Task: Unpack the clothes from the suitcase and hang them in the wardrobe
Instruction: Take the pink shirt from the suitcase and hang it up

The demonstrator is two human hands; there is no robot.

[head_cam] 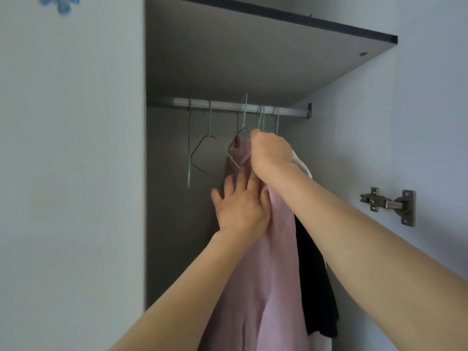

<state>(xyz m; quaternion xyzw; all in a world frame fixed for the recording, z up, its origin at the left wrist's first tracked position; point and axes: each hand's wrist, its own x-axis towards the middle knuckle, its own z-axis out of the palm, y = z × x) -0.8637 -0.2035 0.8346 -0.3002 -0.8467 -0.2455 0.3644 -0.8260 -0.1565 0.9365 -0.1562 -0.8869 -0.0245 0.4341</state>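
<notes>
Garment [266, 274], one, pink: right hand [271, 153] tight around its hanger [244, 115], left hand [240, 203] flat; two bare hangers [209, 138].

**Pink, black and white on grey**

The near piece is a plain pale pink garment [266, 262] with no print. Just right of it hangs a plain black garment [314, 287], and a sliver of white garment [302, 165] shows higher up. The wire hangers [189, 153] are pale green and the rail [222, 103] is silvery. The wardrobe's far wall [177, 236] is flat grey. The shelf [253, 59] above is grey with a dark edge. The left panel [71, 173] is pale bluish white, with a blue flower sticker [60, 3] at its top. The hinge [390, 205] on the right is dull metal grey.
</notes>
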